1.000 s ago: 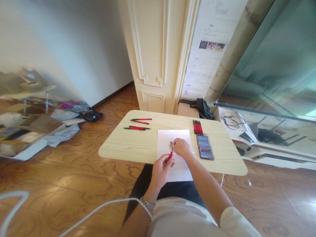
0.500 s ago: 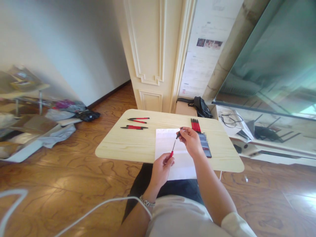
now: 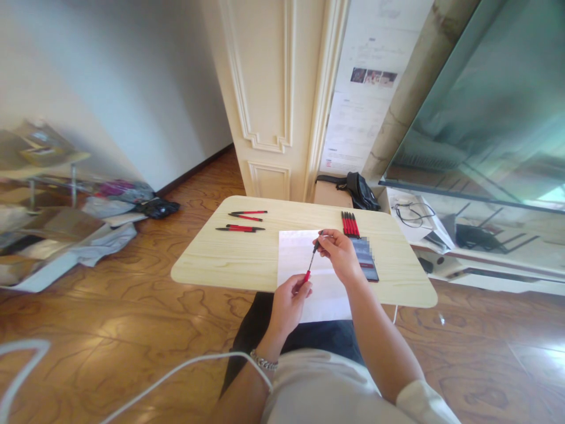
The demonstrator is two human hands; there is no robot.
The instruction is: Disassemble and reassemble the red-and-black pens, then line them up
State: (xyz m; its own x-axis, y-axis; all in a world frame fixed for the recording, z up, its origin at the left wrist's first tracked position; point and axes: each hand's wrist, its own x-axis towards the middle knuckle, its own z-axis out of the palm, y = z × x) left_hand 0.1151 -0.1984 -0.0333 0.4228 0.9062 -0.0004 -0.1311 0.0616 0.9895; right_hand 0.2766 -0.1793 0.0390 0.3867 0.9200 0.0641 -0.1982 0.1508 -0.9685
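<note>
Ballpoint pen [image 3: 312, 261] in pieces here, held up over the white paper sheet [image 3: 293, 253]. The person's left hand [image 3: 292, 298] has thumb and fingers pinching the red barrel [image 3: 307, 275], with a thin refill sticking out of it. The right hand [image 3: 339, 252] pinches a black section [image 3: 316, 244] at the refill's other end (can't really tell if the refill is inside it). Left of the sheet, two pairs of red-and-black pens [image 3: 245, 227] lie on the wooden table [image 3: 212, 259]. Right of it there's a phone [image 3: 369, 268], partly behind the right hand, plus a neat pen row [image 3: 350, 224] just beyond the phone.
</note>
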